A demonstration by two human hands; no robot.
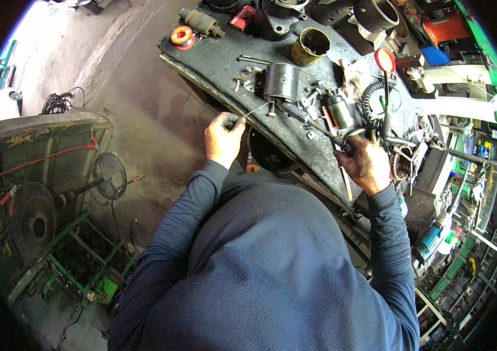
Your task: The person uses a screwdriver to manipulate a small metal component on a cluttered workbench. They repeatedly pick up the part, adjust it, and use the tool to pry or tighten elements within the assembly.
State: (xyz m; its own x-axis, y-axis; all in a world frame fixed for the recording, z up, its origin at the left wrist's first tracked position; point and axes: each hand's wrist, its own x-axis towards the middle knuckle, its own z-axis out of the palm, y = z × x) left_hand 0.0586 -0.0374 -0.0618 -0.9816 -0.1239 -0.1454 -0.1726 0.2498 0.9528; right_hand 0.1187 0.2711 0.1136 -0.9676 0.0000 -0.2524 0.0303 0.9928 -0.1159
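Observation:
My left hand (224, 139) is beside the bench's near edge, its thumb and fingers pinched on a thin wire (256, 109) that looks like solder. The wire points right, toward the tip of a soldering iron (317, 125). My right hand (368, 164) is wrapped round the iron's dark handle, over the right part of the bench. The iron's blocky dark tip lies close to a small metal piece (271, 109); whether they touch I cannot tell. Just beyond stands a dark metal cylinder (281, 82). A smaller black cylindrical motor part (340, 111) lies right of the iron.
The dark workbench (225, 76) carries a yellow-brown can (310, 47), an orange spool (182, 36), a coiled black cable (373, 102) and a red round-headed item (385, 60). A teal power tool (430, 243) is at the right. A metal-sided machine with a handwheel (110, 175) stands left.

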